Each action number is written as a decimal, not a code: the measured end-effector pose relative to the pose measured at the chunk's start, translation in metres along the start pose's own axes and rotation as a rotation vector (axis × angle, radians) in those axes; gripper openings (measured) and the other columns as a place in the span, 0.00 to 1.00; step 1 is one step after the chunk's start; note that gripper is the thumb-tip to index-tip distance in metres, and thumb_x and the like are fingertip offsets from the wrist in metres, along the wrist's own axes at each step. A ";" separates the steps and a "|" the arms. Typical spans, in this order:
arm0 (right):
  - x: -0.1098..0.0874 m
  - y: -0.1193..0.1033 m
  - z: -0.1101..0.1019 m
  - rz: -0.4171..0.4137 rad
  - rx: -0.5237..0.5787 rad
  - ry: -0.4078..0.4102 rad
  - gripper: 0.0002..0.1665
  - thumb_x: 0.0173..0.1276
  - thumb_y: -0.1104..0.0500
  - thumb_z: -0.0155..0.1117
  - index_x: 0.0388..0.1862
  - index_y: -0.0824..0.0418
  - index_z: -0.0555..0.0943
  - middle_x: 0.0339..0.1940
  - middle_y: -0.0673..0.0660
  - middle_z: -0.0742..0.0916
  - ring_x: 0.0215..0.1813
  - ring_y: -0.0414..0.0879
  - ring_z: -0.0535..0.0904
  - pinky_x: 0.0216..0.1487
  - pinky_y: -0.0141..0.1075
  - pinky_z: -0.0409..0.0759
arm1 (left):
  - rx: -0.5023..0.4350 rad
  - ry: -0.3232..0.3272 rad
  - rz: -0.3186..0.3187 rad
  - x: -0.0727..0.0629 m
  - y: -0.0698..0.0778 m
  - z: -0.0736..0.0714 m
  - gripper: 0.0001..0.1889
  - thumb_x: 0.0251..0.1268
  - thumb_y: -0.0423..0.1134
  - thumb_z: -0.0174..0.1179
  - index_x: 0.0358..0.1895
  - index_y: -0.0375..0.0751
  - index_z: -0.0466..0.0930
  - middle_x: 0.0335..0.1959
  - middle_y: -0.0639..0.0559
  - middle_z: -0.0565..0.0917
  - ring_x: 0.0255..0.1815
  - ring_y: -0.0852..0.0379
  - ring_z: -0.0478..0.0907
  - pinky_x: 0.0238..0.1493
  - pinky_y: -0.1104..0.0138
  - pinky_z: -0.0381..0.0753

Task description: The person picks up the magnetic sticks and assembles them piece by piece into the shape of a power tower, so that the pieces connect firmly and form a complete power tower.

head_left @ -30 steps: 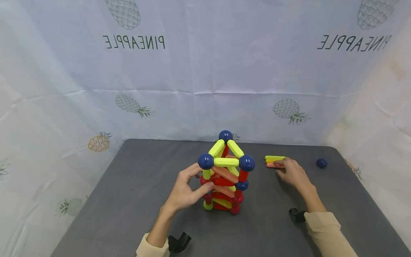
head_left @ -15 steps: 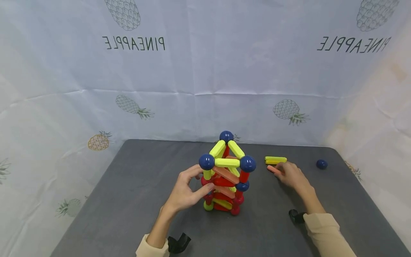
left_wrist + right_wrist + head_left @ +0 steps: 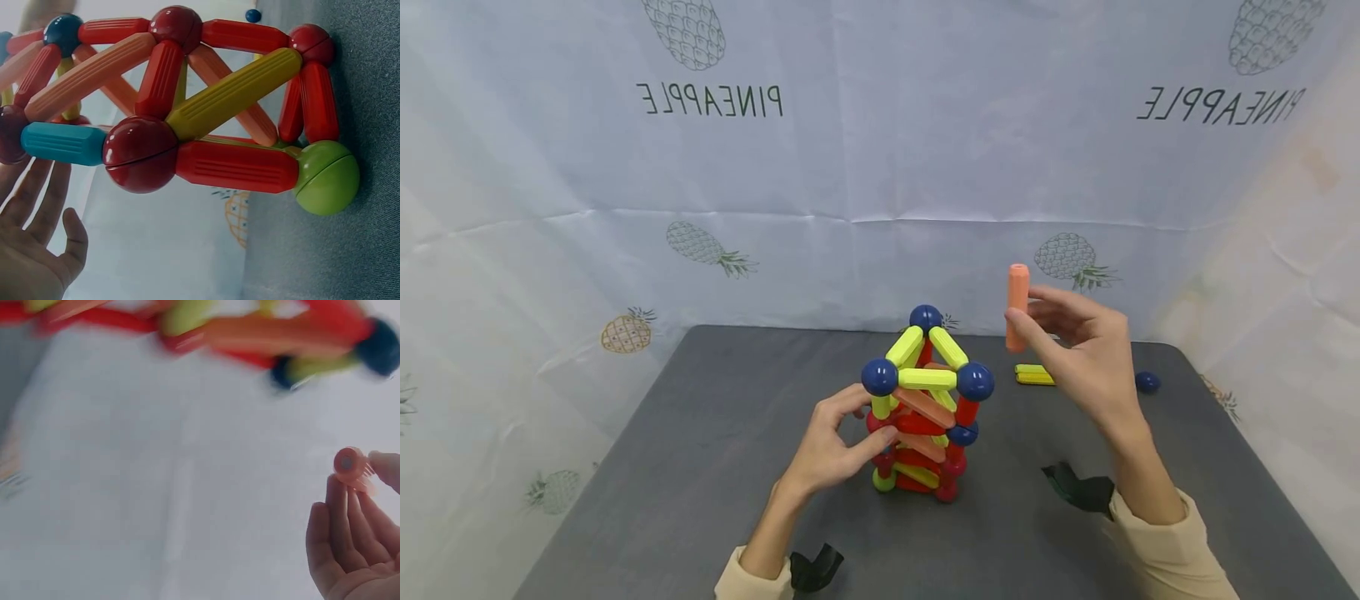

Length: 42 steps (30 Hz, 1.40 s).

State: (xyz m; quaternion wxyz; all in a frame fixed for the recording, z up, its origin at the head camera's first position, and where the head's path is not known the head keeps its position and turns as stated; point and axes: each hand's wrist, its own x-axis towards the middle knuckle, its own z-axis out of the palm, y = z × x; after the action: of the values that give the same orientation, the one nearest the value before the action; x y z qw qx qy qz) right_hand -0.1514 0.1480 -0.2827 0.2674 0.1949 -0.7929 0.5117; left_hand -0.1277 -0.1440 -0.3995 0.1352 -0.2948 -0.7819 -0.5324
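Observation:
A tower of magnetic rods and balls (image 3: 928, 379) stands upright on the table, with blue balls and lime rods at its top. My left hand (image 3: 831, 450) holds its left side, thumb in front and fingers reaching behind. In the left wrist view, those fingers (image 3: 44, 200) lie by a light-blue rod (image 3: 65, 143), and a green ball (image 3: 327, 177) sits at the base. Raised right of the tower, my right hand (image 3: 1086, 350) pinches an orange magnetic rod (image 3: 1017, 308) upright between thumb and fingers. A grey disc shows in the rod's end (image 3: 347, 462) in the right wrist view.
Two yellow rods (image 3: 1034, 374) lie side by side on the dark grey table (image 3: 715, 467), behind my right hand. A loose blue ball (image 3: 1147, 382) rests farther right. A white pineapple-print cloth (image 3: 880, 167) hangs along the back and sides.
My right hand has taken the orange rod from beside the yellow rods, lifted it off the table and turned it upright. My left hand stays at the tower.

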 end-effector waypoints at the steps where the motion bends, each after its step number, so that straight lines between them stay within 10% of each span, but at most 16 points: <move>1: 0.002 -0.012 0.003 -0.029 0.045 0.002 0.20 0.62 0.72 0.72 0.53 0.65 0.87 0.33 0.38 0.89 0.34 0.32 0.87 0.45 0.21 0.83 | 0.001 0.001 0.000 0.000 0.000 0.000 0.21 0.61 0.35 0.69 0.59 0.47 0.84 0.51 0.51 0.88 0.48 0.60 0.79 0.48 0.62 0.79; 16: -0.005 -0.046 0.026 -0.151 0.129 -0.125 0.23 0.58 0.75 0.73 0.53 0.63 0.87 0.31 0.61 0.91 0.32 0.37 0.88 0.48 0.26 0.85 | 0.036 0.011 0.037 0.000 -0.002 -0.002 0.21 0.60 0.35 0.70 0.58 0.47 0.84 0.50 0.51 0.88 0.47 0.60 0.79 0.47 0.60 0.80; 21: -0.006 -0.034 0.019 -0.150 0.118 -0.089 0.22 0.62 0.75 0.69 0.56 0.65 0.86 0.34 0.48 0.91 0.37 0.35 0.88 0.48 0.24 0.84 | 0.044 0.036 0.104 -0.002 -0.006 -0.001 0.21 0.58 0.36 0.71 0.57 0.46 0.84 0.48 0.50 0.87 0.45 0.60 0.77 0.46 0.60 0.81; 24: -0.003 -0.004 0.011 -0.080 0.061 -0.009 0.17 0.69 0.71 0.65 0.56 0.67 0.86 0.38 0.37 0.89 0.40 0.32 0.87 0.48 0.21 0.81 | 0.032 0.056 0.143 -0.002 -0.008 -0.002 0.22 0.58 0.36 0.71 0.57 0.45 0.84 0.47 0.50 0.86 0.43 0.60 0.77 0.45 0.60 0.80; 27: -0.002 0.051 0.006 0.006 -0.142 -0.025 0.14 0.72 0.65 0.64 0.54 0.67 0.86 0.41 0.48 0.91 0.42 0.37 0.87 0.49 0.30 0.84 | 0.016 0.062 0.162 -0.002 -0.008 -0.002 0.22 0.57 0.34 0.70 0.57 0.43 0.84 0.46 0.49 0.87 0.42 0.60 0.76 0.44 0.60 0.80; 33: -0.025 0.159 0.001 0.248 -0.575 -0.371 0.18 0.71 0.66 0.64 0.57 0.69 0.84 0.56 0.74 0.84 0.57 0.71 0.80 0.54 0.64 0.79 | -0.048 0.059 0.189 -0.004 -0.007 -0.005 0.18 0.58 0.38 0.73 0.52 0.43 0.86 0.36 0.50 0.85 0.38 0.60 0.78 0.43 0.65 0.78; 42: -0.043 0.196 -0.002 0.334 -0.717 -0.536 0.21 0.68 0.69 0.64 0.60 0.71 0.82 0.60 0.76 0.80 0.61 0.76 0.75 0.55 0.67 0.77 | -0.196 -0.046 0.274 -0.007 -0.006 -0.009 0.26 0.60 0.52 0.73 0.51 0.37 0.78 0.35 0.45 0.80 0.39 0.57 0.77 0.45 0.63 0.78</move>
State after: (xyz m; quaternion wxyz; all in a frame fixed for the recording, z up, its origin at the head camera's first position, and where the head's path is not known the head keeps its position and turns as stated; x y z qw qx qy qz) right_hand -0.2319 0.2293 -0.4472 0.0181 0.0854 -0.9810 0.1734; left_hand -0.1265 -0.1556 -0.4041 0.1592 -0.4224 -0.6817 -0.5758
